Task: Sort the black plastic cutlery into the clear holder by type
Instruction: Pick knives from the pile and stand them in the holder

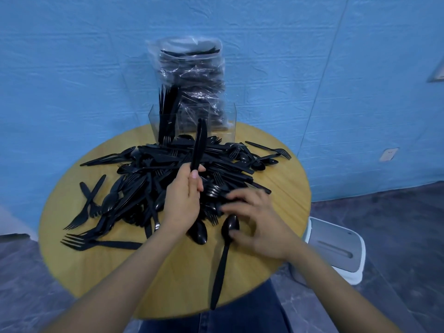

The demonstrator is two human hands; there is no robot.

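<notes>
Most of the cutlery pile (173,179) still awaits you beside the barely filled clear holder (192,123), your left hand (185,195) gripping a knife (198,145), your right hand (254,219) spread loosely over a spoon (224,258).

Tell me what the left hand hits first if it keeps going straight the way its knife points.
Likely the clear holder. The left hand grips a knife pointing up and away over the cutlery pile; its tip overlaps the holder's front wall in the picture. Depth is unclear, so it may yet be short of it.
</notes>
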